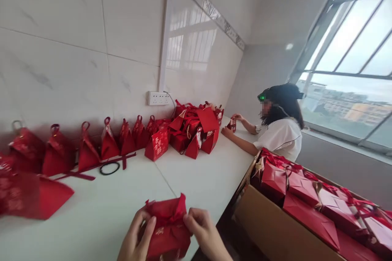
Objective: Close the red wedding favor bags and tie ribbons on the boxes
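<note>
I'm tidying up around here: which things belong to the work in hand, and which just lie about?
Likely part of the work:
red box held by left hand and right hand
boxes along the wall
heaped boxes
filled carton

Apparently just lying about:
black ring
dark red strip, possibly spare

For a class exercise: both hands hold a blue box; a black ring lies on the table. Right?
Not blue: the head view shows left hand and right hand holding a red box, with a black ring on the table.

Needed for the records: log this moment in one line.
left hand: holds red printed paper box; right hand: grips its right edge; white tabletop: round black ring; beside tabletop: brown cardboard carton, red boxes inside
</note>
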{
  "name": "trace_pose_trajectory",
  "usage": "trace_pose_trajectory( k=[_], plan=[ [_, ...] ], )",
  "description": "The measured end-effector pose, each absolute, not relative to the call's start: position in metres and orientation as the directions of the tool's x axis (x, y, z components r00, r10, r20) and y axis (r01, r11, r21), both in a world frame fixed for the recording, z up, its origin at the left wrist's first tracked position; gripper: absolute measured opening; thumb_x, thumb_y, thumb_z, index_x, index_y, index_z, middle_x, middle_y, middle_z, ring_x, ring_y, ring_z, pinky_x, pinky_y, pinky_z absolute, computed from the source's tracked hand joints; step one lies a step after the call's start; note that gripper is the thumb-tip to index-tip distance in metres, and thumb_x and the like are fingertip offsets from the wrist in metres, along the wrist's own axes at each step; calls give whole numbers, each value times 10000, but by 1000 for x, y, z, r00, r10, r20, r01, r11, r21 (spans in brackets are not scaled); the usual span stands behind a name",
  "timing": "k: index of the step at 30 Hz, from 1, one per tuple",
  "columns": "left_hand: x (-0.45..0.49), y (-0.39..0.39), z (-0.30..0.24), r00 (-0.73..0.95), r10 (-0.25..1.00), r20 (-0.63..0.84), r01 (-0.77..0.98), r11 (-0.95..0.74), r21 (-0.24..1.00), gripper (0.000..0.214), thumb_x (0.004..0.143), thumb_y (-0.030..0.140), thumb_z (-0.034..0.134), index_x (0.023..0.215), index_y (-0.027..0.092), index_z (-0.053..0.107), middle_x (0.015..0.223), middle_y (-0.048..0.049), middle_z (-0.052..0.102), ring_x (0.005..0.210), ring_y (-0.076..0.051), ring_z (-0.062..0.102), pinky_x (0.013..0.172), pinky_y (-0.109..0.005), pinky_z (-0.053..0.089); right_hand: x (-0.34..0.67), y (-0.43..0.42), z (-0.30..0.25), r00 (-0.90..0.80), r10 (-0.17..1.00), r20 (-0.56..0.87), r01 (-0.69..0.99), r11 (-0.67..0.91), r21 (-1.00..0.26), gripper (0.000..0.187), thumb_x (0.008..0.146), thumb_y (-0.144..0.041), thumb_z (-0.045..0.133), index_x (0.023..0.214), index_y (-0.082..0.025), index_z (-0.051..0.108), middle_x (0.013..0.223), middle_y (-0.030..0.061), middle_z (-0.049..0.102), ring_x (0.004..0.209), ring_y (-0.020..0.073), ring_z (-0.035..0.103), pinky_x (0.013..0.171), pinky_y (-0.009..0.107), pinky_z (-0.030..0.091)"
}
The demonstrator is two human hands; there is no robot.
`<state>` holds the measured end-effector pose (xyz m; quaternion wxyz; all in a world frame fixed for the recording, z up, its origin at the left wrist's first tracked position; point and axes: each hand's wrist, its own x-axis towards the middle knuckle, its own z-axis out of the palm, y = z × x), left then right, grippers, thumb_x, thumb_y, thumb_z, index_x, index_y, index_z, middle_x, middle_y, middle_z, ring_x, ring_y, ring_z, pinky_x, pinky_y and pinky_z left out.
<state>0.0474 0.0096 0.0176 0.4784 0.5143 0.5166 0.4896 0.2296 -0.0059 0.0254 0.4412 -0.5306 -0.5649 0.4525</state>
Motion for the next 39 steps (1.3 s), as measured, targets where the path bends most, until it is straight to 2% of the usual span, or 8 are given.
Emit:
trace_pose_trajectory(
  k=[5,13,16,20,28,33,36,39],
  plan=[
    [50,-4,34,48,999,24,72,-27,997,379,798,582,491,718,213,457,706,2,542,690,-168,549,655,-259,475,229,-9,22,-9,1000,-14,-137,-15,-990,564,730,-614,614,513,-200,300,514,-69,252,517,80,168,503,246,167],
    [48,-8,33,132,991,20,1,-20,1000,318,859,499,462,733,216,389,753,15,502,637,-114,495,582,-212,421,227,-17,16,47,993,-104,-318,-84,-945,545,667,-572,683,489,-203,324,460,-81,215,498,87,148,499,249,171],
    [46,-8,33,110,994,25,-2,-25,1000,323,855,491,474,723,207,393,948,-34,558,686,-114,527,612,-220,447,227,-16,17,63,992,-105,-336,-77,-939,547,664,-571,689,480,-202,330,458,-76,228,495,87,161,498,250,181],
    [46,-8,31,56,997,48,47,-51,998,310,872,461,453,721,190,451,1234,-84,482,823,-136,572,687,-242,482,227,-14,17,57,992,-110,-352,-84,-932,560,673,-578,681,473,-199,320,453,-73,229,484,84,178,490,250,181],
    [41,-4,23,26,997,77,136,-80,987,292,844,423,446,664,194,441,1159,-93,502,964,-206,567,748,-308,495,228,-11,13,39,993,-113,-357,-92,-930,583,681,-575,676,468,-198,287,452,-72,221,477,81,205,483,243,227],
    [30,9,39,-82,949,304,233,-278,932,188,774,377,514,865,217,471,1227,-88,469,1228,-258,431,1002,-447,396,247,1,24,-42,996,-83,-271,-92,-958,520,656,-691,644,587,-186,542,540,-45,414,556,105,409,607,265,392],
    [36,18,61,131,895,427,449,-437,780,115,779,320,557,836,221,556,1237,-73,492,1250,-264,404,1074,-489,297,251,10,35,-86,993,-85,-187,-99,-977,436,699,-596,685,714,-168,606,705,3,575,703,141,531,716,296,425],
    [47,23,75,361,874,326,540,-480,691,112,808,305,570,746,219,606,1238,-50,531,1233,-267,434,1089,-508,252,246,18,44,-109,991,-80,-126,-93,-988,385,720,-529,699,690,-171,562,708,10,610,702,145,558,730,306,427]
  ],
)
